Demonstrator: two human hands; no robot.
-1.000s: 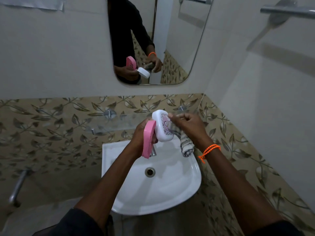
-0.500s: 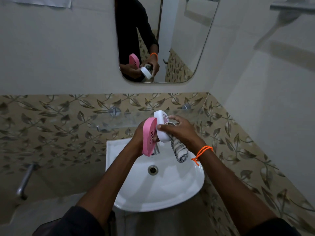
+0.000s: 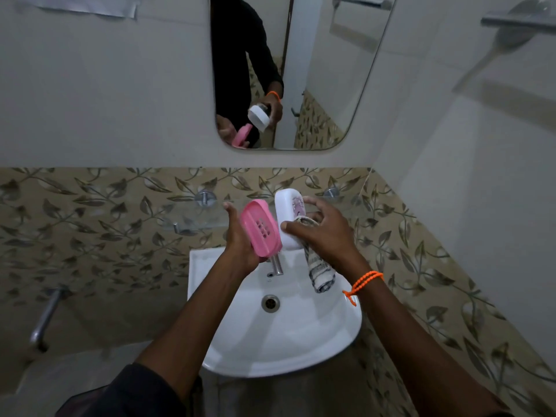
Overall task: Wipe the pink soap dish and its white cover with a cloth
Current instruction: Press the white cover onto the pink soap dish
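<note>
My left hand (image 3: 240,239) holds the pink soap dish (image 3: 260,228) from underneath, its slotted inner face tilted toward me. Right beside it, my right hand (image 3: 325,233) grips the white cover (image 3: 287,219), thumb on its lower side and fingers over the printed top. A striped grey cloth (image 3: 319,269) is also held in my right hand against the cover and hangs down over the basin. Both pieces sit above the tap, close together but apart.
Below is a white wash basin (image 3: 301,341) with a chrome tap (image 3: 276,264) and a drain (image 3: 270,302). A glass shelf (image 3: 186,218) runs along the leaf-patterned tiles behind my hands. A mirror (image 3: 316,70) hangs above, a metal pipe (image 3: 45,317) at lower left.
The dish and the cover have come apart: my left hand has tilted the pink dish so its inside faces me, and my right hand now carries the white cover alone with the cloth.
</note>
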